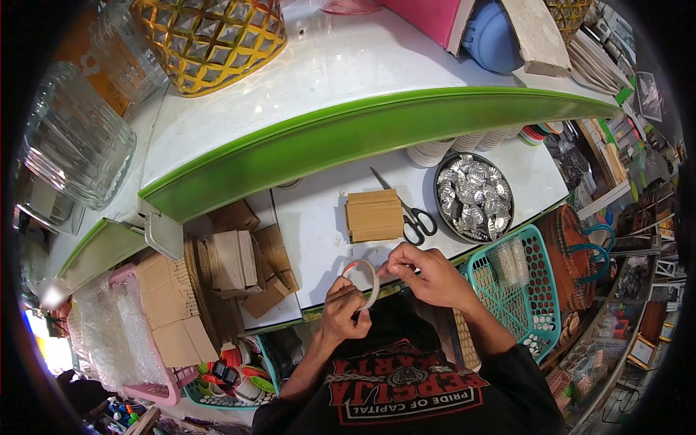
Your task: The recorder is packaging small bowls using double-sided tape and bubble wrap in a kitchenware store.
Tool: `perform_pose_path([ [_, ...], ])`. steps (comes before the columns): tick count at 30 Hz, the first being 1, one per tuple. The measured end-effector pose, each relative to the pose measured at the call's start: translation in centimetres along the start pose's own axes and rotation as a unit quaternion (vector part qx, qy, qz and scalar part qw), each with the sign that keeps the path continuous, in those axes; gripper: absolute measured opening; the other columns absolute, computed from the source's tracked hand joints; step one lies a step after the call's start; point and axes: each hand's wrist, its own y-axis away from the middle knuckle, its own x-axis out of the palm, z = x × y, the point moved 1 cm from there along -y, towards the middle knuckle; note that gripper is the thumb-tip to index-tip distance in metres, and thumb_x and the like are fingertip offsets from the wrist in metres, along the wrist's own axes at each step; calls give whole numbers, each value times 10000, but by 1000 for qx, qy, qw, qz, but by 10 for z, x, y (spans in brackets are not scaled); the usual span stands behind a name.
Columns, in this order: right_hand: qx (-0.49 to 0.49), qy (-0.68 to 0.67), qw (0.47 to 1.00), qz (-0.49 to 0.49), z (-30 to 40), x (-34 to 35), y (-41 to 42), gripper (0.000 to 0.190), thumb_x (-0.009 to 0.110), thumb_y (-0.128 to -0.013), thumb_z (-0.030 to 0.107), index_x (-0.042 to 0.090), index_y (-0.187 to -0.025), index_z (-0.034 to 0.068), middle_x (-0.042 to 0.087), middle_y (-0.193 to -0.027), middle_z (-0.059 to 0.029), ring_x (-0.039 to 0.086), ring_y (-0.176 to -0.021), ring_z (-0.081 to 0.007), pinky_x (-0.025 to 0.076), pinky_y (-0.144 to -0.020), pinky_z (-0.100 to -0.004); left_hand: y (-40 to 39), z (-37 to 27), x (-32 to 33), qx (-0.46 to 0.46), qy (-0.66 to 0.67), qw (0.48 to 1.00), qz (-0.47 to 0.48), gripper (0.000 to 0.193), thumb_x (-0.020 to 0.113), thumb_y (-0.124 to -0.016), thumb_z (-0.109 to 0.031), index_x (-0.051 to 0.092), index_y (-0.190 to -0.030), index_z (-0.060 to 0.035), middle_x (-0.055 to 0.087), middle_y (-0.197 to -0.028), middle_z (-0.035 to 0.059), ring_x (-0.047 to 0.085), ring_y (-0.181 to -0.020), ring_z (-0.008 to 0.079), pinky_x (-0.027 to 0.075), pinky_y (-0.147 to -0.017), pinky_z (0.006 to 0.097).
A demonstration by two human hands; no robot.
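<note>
My left hand (343,312) grips a roll of adhesive tape (374,285), held on edge just in front of my black shirt. A small red patch shows on the roll's upper rim. My right hand (429,274) is beside the roll, its bent fingertips at the roll's right edge; whether they pinch the tape's end is too small to tell. Beyond the hands, a small brown cardboard packet (374,216) lies on the white counter (310,255). Black-handled scissors (417,224) lie partly under the packet, their blade pointing away from me.
A round dark pan (437,204) holds crinkled foil cups, with stacked white cups (429,151) behind. A green-edged shelf (348,147) overhangs the counter. Cardboard pieces (234,261) stand left. A turquoise basket (535,293) is right; a glass jar (81,141) stands upper left.
</note>
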Motion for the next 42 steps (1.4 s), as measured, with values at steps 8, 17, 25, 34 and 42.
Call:
perform_pose_path([
  [8, -1, 78, 997, 2, 20, 8, -6, 164, 586, -984, 184, 551, -1041, 35, 724, -915, -162, 705, -856, -370, 555, -709, -411, 10, -4, -12, -119, 43, 992, 20, 375, 585, -760, -24, 574, -1131, 34, 562, -700, 103, 553, -605, 245, 465, -637, 346],
  [17, 41, 134, 989, 37, 38, 20, -3, 173, 641, -950, 203, 628, -1035, 53, 736, -950, -117, 722, -855, -313, 546, -711, -367, -16, -34, -13, -366, 168, 914, 47, 783, 570, -927, -34, 110, -1560, -20, 630, -1011, 182, 655, -836, 254, 516, -792, 349],
  [25, 79, 7, 995, 61, 38, 20, -3, 151, 663, -918, 125, 657, -1001, 0, 734, -948, -137, 724, -921, -266, 545, -803, -344, -7, -31, -11, -308, 119, 944, 24, 684, 617, -965, -130, 249, -1531, -22, 588, -919, 169, 583, -760, 238, 486, -706, 336],
  [34, 47, -29, 994, 89, 26, 24, 0, 187, 645, -954, 157, 667, -1048, -3, 735, -994, -115, 713, -906, -216, 550, -781, -333, -1, -29, -11, -304, 92, 948, 11, 631, 602, -965, -102, 302, -1514, -28, 536, -853, 144, 517, -701, 233, 464, -678, 330],
  [42, 30, -56, 998, 26, 23, 21, 2, 204, 638, -963, 191, 675, -1122, 69, 738, -1012, -78, 693, -830, -162, 535, -664, -296, -3, -28, -13, -311, 96, 946, -13, 607, 572, -968, -75, 311, -1515, -34, 563, -844, 127, 555, -727, 193, 473, -696, 324],
])
